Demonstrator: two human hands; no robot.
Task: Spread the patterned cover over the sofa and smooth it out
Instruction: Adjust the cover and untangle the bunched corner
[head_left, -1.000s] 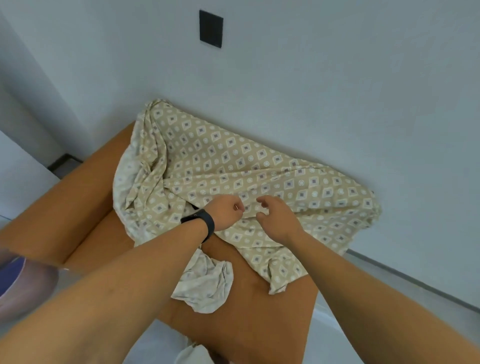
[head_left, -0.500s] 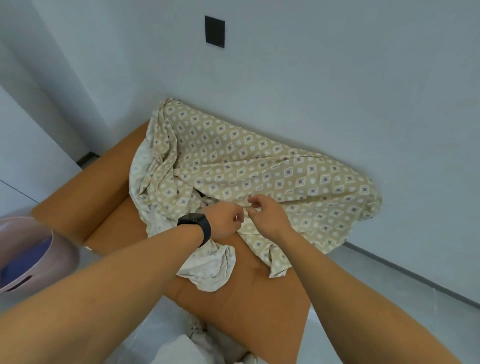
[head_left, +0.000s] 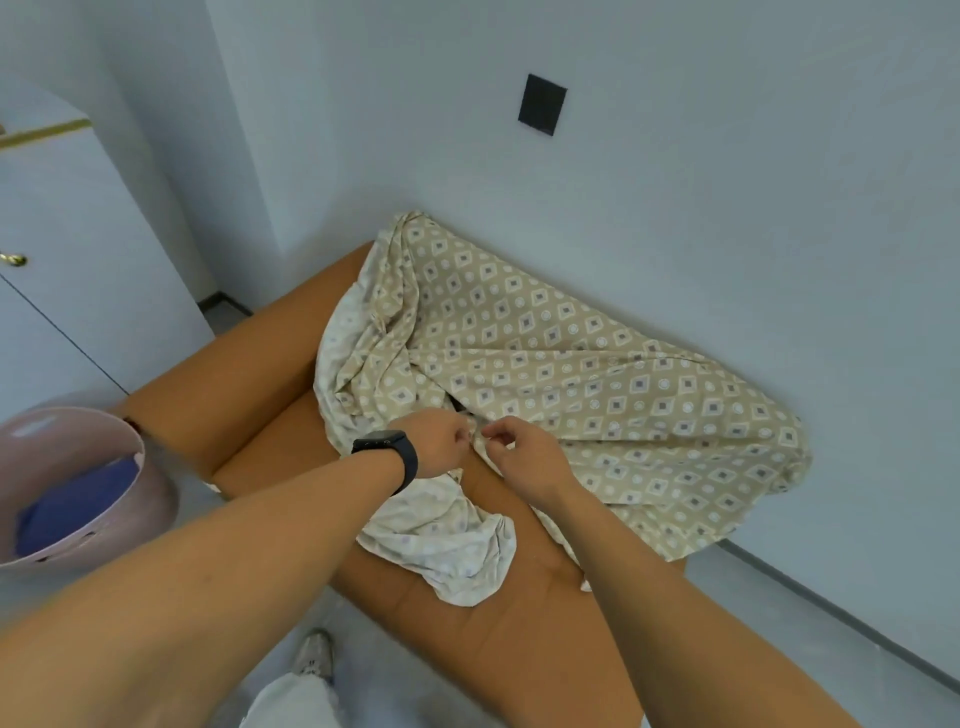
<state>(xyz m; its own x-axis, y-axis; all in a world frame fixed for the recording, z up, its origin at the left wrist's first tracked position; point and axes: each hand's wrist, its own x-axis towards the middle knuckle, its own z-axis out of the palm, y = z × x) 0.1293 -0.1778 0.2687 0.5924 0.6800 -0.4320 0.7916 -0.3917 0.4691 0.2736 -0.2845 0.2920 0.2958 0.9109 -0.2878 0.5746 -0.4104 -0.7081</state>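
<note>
Sofa (head_left: 270, 415) half-bare; patterned cover (head_left: 597, 395) light, limp, bunched. Left hand (head_left: 441, 447), right hand (head_left: 524, 452) together, pinching its fold; better grab a hem.

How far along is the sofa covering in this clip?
Early. Done: the patterned cover drapes the backrest and far side. In hand: left hand and right hand pinch a bunched edge mid-seat. Left: much of the orange sofa is bare, folds unsmoothed.
</note>
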